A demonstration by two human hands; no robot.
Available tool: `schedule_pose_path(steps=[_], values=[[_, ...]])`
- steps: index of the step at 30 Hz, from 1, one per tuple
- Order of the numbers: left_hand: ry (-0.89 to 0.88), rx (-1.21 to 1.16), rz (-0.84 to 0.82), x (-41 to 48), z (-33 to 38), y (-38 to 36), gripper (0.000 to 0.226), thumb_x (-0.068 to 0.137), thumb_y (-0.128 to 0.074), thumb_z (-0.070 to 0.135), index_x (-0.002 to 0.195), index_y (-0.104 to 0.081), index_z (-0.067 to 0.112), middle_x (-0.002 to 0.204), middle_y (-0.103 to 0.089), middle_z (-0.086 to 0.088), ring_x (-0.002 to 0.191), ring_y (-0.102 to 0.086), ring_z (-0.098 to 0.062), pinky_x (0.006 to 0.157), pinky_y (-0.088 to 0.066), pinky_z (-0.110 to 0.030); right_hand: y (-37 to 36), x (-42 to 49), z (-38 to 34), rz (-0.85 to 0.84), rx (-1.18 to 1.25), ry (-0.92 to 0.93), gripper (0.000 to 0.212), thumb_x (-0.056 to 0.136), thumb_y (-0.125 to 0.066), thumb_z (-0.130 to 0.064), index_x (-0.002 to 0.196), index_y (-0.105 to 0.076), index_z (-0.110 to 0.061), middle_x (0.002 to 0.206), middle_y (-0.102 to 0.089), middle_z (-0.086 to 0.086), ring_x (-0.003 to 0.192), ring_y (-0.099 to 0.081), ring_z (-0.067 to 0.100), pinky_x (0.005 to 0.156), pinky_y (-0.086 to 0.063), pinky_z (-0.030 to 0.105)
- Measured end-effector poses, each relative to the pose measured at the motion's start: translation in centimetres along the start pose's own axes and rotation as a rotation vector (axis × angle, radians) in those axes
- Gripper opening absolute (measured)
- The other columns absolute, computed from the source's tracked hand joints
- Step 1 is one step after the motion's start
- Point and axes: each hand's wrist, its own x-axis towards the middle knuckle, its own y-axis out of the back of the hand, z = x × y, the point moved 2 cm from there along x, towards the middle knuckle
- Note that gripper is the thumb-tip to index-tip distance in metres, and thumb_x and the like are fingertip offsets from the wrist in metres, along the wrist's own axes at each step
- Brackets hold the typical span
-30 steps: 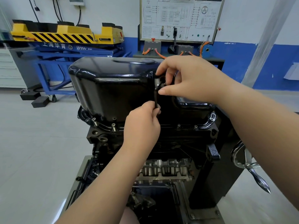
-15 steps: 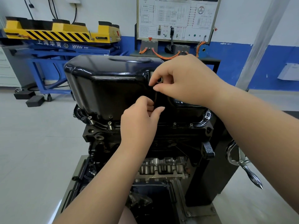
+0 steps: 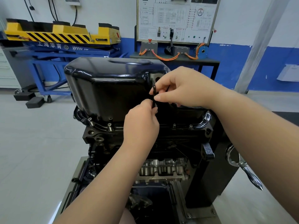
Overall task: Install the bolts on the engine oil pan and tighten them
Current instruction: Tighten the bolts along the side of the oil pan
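Right hand fingers have slipped lower on the key than a second ago, baring its bent top end, while the left hand has tightened its pinch on the lower shaft. Both hands now grip the thin black L-shaped key, thumbs and fingertips curled on it. They hold it upright just in front of the pan, at the stepped corner of its near wall. The key's tip is hidden behind the left hand, so whether it sits in a bolt cannot be told.

The pan sits mouth-down on the upturned block, its flange lying along the block's edge. Two bolts at the left of the flange stand proud with bare shanks showing, seemingly only started. Three more further right sit lower, perhaps already run down. The job looks roughly midway: bolts are placed along the near side, final tightening apparently remains, and the far side is out of sight.

The pan looks like pressed steel in glossy black paint, round-shouldered and catching the lights. The block is dull, rough cast metal. The bolts are small and bright, with cylindrical heads. A chromed crank gleams at right.
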Motion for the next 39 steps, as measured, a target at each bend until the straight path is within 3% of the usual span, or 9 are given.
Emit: schedule_pose_path(steps=[3, 9, 14, 19, 23, 27, 32, 35, 39], values=[[0.019, -0.056, -0.016, -0.1, -0.1, 0.0, 0.016, 0.094, -0.046, 0.012, 0.095, -0.062, 0.009, 0.089, -0.069, -0.003, 0.083, -0.063, -0.021, 0.073, -0.050, -0.037, -1.2, -0.3, 0.8, 0.120, 0.195, -0.084, 0.012, 0.088, -0.062, -0.014, 0.089, -0.074, -0.016, 0.064, -0.066, -0.015, 0.041, -0.045, 0.000, 0.047, -0.046, 0.020], [0.045, -0.089, -0.034, -0.7, -0.4, -0.6, 0.024, 0.093, -0.046, 0.012, 0.070, -0.051, 0.017, 0.055, -0.045, 0.009, 0.050, -0.041, -0.008, 0.047, -0.027, -0.019, -5.9, -1.3, 2.3, 0.282, 0.533, -0.173, 0.020, 0.091, -0.058, -0.012, 0.103, -0.071, -0.022, 0.049, -0.048, -0.005, 0.041, -0.043, 0.002, 0.038, -0.039, 0.019], [0.076, -0.192, 0.007, -1.3, -0.8, -0.6, 0.013, 0.088, -0.060, 0.024, 0.096, -0.067, 0.018, 0.079, -0.068, 0.007, 0.073, -0.062, -0.006, 0.066, -0.052, -0.025, -7.0, -1.1, 2.8, 0.482, 0.552, -0.130, 0.011, 0.082, -0.069, -0.018, 0.075, -0.075, -0.024, 0.044, -0.050, -0.006, 0.041, -0.042, 0.002, 0.048, -0.038, 0.018], [0.108, -0.196, 0.060, -1.1, -1.1, -0.8, 0.014, 0.086, -0.062, 0.023, 0.099, -0.068, 0.019, 0.078, -0.068, 0.009, 0.073, -0.063, -0.005, 0.067, -0.053, -0.027, -7.8, -0.7, 3.0, 0.604, 0.528, -0.145, 0.021, 0.075, -0.076, -0.024, 0.068, -0.067, -0.007, 0.050, -0.052, 0.009, 0.046, -0.044, 0.012, 0.053, -0.043, 0.029], [0.050, -0.134, 0.024, -1.0, -1.1, -0.8, 0.012, 0.090, -0.056, 0.018, 0.087, -0.067, 0.016, 0.067, -0.064, 0.005, 0.059, -0.058, -0.010, 0.052, -0.046, -0.026, -7.6, -1.0, 3.1, 0.511, 0.511, -0.099, 0.006, 0.082, -0.070, -0.020, 0.083, -0.071, -0.014, 0.049, -0.051, 0.002, 0.047, -0.046, 0.005, 0.055, -0.043, 0.019], [0.009, -0.078, -0.035, -0.5, -1.5, -0.4, 0.016, 0.092, -0.055, 0.019, 0.088, -0.070, 0.015, 0.059, -0.056, 0.010, 0.052, -0.050, -0.007, 0.049, -0.035, -0.014, -7.4, -1.3, 3.7, 0.385, 0.508, -0.050, 0.020, 0.090, -0.059, -0.010, 0.104, -0.071, -0.017, 0.044, -0.051, -0.013, 0.043, -0.045, 0.000, 0.050, -0.038, 0.009], [0.021, -0.110, -0.019, -0.7, -1.7, 0.1, 0.015, 0.086, -0.064, 0.032, 0.086, -0.073, 0.020, 0.060, -0.058, 0.019, 0.060, -0.056, 0.005, 0.058, -0.042, -0.007, -7.3, -1.0, 4.0, 0.457, 0.514, -0.063, 0.011, 0.083, -0.069, -0.014, 0.084, -0.074, -0.023, 0.044, -0.049, -0.006, 0.047, -0.047, 0.004, 0.063, -0.048, 0.016], [0.039, -0.125, -0.018, -0.7, -1.8, -0.2, 0.015, 0.080, -0.069, 0.033, 0.085, -0.071, 0.019, 0.073, -0.067, 0.012, 0.069, -0.061, -0.001, 0.064, -0.047, -0.014, -7.6, -0.7, 4.0, 0.492, 0.541, -0.069, 0.013, 0.079, -0.073, -0.013, 0.069, -0.067, -0.020, 0.051, -0.049, 0.019, 0.062, -0.058, 0.036, 0.081, -0.055, 0.035], [0.060, -0.094, -0.019, -0.4, -2.2, -0.5, 0.014, 0.082, -0.068, 0.028, 0.080, -0.067, 0.013, 0.071, -0.065, 0.008, 0.067, -0.060, -0.006, 0.059, -0.047, -0.018, -7.9, -0.5, 3.9, 0.522, 0.485, -0.070, 0.022, 0.076, -0.076, -0.016, 0.066, -0.057, -0.016, 0.051, -0.047, 0.006, 0.051, -0.044, 0.013, 0.064, -0.050, 0.028]])
